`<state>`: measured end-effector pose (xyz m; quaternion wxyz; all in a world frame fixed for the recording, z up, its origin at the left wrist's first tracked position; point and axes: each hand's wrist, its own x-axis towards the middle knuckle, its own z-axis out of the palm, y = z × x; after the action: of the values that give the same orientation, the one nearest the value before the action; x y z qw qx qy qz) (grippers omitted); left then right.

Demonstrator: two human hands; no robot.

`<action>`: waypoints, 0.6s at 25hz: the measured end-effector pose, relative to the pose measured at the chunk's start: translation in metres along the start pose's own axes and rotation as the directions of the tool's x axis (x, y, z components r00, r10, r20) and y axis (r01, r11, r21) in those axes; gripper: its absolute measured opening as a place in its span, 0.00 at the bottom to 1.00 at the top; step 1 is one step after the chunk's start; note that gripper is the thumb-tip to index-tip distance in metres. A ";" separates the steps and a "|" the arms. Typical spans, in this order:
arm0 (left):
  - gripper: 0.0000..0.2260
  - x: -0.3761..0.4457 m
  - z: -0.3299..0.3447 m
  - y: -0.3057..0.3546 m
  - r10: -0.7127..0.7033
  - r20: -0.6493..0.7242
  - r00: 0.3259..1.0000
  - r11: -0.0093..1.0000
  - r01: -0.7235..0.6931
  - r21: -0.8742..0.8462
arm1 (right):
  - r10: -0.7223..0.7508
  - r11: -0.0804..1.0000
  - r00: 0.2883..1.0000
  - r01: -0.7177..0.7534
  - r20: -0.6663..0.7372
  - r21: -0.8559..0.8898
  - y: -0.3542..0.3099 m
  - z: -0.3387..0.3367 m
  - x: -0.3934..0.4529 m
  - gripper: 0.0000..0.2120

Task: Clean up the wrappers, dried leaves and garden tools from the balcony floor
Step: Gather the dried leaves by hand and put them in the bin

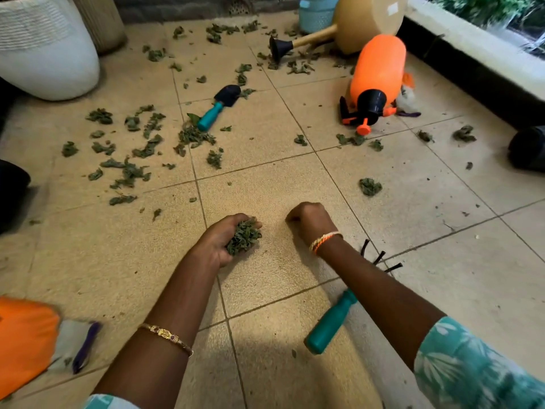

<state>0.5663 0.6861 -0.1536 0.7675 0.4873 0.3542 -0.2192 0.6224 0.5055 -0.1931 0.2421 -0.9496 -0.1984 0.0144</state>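
Left hand (219, 242): lying palm up at lower centre of the frame, its grip cupping a clump of dried leaves (244, 237), fingers curling round it.
Right hand (309, 221): resting knuckles up just right of the left one, fingers curling under toward the floor; I cannot tell whether anything is pinched inside that grip.
Open floor (265, 184): the tile ahead of both hands is lying nearly bare, with one leaf clump (370, 186) sitting alone to the right of it.
Leaf scatter (129, 169): spreading thick across the left and middle of the frame, thinning toward the right.
Trowel (218, 107): lying in the scatter at upper centre, teal handle pointing toward the lower left.
Hand rake (331, 323): lying under the right forearm at lower right, teal handle nearest the viewer, black tines poking out beyond the arm.
Orange sprayer (377, 75): lying on its side at upper right, near the dark base of the ledge (472, 54) that is closing off that side.
Watering can (354, 28): tipped over at the top edge, black rose touching the floor.
White planter (44, 48): crowding the upper left corner.
Orange wrapper (23, 340): sitting at the lower left edge, well apart from the hands.
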 end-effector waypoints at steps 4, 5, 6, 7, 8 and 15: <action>0.10 0.005 0.018 -0.005 0.003 0.085 0.996 0.999 -0.006 0.040 | 0.366 0.640 0.923 -0.342 0.119 0.688 0.002 -0.038 -0.001 0.06; 0.11 0.007 0.024 -0.007 -0.004 0.116 0.993 0.999 -0.002 0.054 | 0.379 0.540 0.914 -0.346 0.146 0.767 0.004 -0.043 -0.007 0.06; 0.11 0.008 0.031 -0.009 -0.020 0.156 0.988 0.997 0.008 0.077 | 0.377 0.488 0.912 -0.342 0.160 0.803 0.003 -0.049 -0.014 0.07; 0.11 0.008 0.038 -0.009 -0.043 0.197 0.980 0.993 0.021 0.115 | 0.373 0.476 0.914 -0.336 0.160 0.813 0.002 -0.052 -0.019 0.08; 0.10 0.008 0.044 -0.008 -0.064 0.234 0.970 0.987 0.027 0.160 | 0.368 0.482 0.917 -0.330 0.154 0.812 -0.001 -0.055 -0.022 0.09; 0.04 0.021 0.096 0.017 0.042 0.145 0.989 0.910 -0.097 0.404 | 0.351 0.736 0.936 -0.267 -0.014 0.622 0.020 -0.078 -0.010 0.09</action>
<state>0.6229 0.6070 -0.1332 0.6776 0.6338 0.2309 -0.2928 0.6303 0.4503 -0.1341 0.5421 -0.8385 -0.0061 0.0555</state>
